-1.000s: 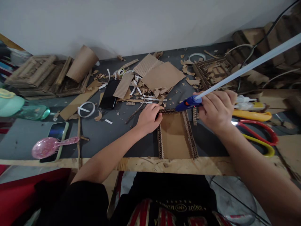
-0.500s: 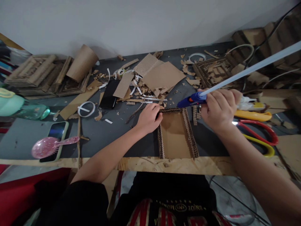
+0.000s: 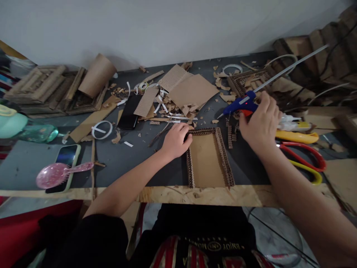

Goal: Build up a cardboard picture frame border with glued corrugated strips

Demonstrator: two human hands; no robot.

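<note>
Right hand (image 3: 260,124) has swung the blue glue gun (image 3: 240,105) back and right, off the cardboard frame (image 3: 208,158), fingers wrapped tight on its handle. Left hand (image 3: 176,140) stays curled, pressing the frame's top-left corner. Frame lies flat on dark tabletop (image 3: 125,160) near its plywood edge; scraps, scissors (image 3: 306,160), phone (image 3: 64,159), grey wall (image 3: 167,26) behind.

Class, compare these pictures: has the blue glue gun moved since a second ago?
Yes. The glue gun in the right hand has shifted right and toward the wall, away from the top edge of the cardboard frame, which stays put under the left hand.
</note>
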